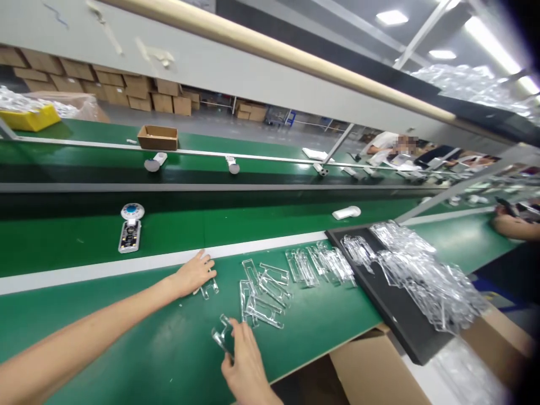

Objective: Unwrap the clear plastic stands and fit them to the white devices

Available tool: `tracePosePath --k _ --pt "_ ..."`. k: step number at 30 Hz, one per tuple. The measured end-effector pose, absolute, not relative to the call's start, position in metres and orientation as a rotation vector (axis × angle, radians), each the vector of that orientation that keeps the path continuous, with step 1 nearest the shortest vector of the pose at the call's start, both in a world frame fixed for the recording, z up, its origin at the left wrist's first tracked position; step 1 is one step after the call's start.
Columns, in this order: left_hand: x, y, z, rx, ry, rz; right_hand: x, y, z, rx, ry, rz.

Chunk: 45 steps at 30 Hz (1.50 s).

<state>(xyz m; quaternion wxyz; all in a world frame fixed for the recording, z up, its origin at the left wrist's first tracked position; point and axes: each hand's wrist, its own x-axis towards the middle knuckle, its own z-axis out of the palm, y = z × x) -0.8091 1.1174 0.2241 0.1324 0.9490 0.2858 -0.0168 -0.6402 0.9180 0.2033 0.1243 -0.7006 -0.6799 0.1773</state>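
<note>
My left hand (194,275) reaches over the near green table edge beside the white strip, its fingers curled down over a clear plastic frame (210,288) that partly shows below them. My right hand (247,357), lower in the picture, grips another clear plastic frame (223,333) between thumb and fingers. Just right of both hands lies a loose, overlapping pile of clear frames (264,292). Farther right, more clear frames (301,267) stand in rows up to a black tray (394,312), which bears a big heap of them.
Behind the white strip, a green conveyor (202,219) carries an opened device with a circuit board (130,235) and a white device (346,212). A cardboard box (367,365) stands below the table's front edge. People work at the right.
</note>
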Motion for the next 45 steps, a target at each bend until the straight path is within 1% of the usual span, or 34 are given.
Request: tracePosePath --k 3,7,12,14,17,22,30,36,41,45 --pt "-0.816 1.120 0.228 2.765 0.875 -0.117 -0.589 0.921 0.219 -1.969 -1.909 0.429" --pt "-0.814 1.112 0.241 2.716 0.890 -0.138 -0.524 0.942 0.231 -2.043 -1.844 0.317" --pt "-0.761 1.109 0.267 2.736 0.774 -0.045 -0.486 0.960 0.236 -2.116 -1.823 0.391" --pt "-0.730 1.111 0.270 2.759 0.676 -0.053 -0.480 0.962 0.235 -2.113 -1.831 0.396" --pt "-0.690 1.117 0.262 2.798 0.556 -0.133 -0.476 0.965 0.232 -2.098 -1.855 0.358" --pt "-0.660 1.124 0.239 2.867 0.489 -0.275 -0.481 0.980 0.220 -2.084 -1.942 0.321" --pt "-0.662 1.124 0.241 2.926 0.583 -0.292 -0.497 0.997 0.212 -2.195 -2.034 0.308" --pt "-0.700 1.123 0.263 2.892 0.645 -0.222 -0.496 0.999 0.217 -2.305 -1.881 0.362" --pt "-0.717 1.083 0.288 2.861 0.515 -0.208 -0.486 0.982 0.233 -2.306 -1.676 0.450" --pt "-0.680 1.046 0.277 2.800 0.492 -0.208 -0.479 0.956 0.243 -2.260 -1.567 0.504"
